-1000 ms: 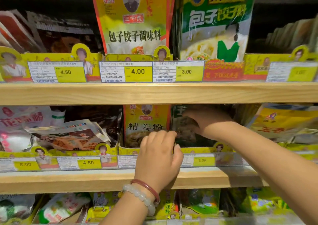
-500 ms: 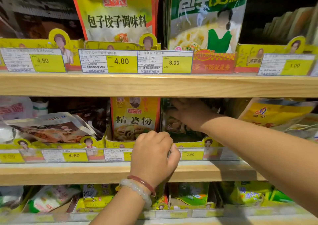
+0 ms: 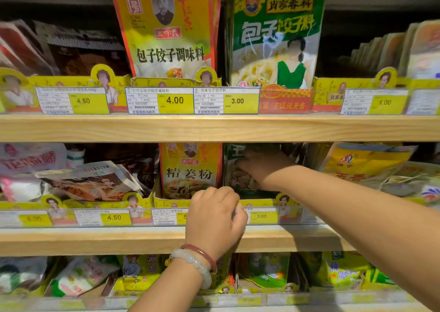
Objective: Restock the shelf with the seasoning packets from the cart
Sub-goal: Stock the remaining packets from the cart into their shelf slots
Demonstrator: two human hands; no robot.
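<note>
I saw the right hand (image 3: 263, 168) gripping the dark packet (image 3: 240, 180) in the tray (image 3: 259, 202), left hand (image 3: 215, 218) curled on its front edge, grip unclear.

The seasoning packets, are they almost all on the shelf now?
Partly. Done: yellow packets already stand upright in their tray on the middle shelf. In hand: the right hand is deep in the next tray among dark green packets, while the left hand curls over that tray's front edge. Left: unknown, since the cart isn't in view.
</note>
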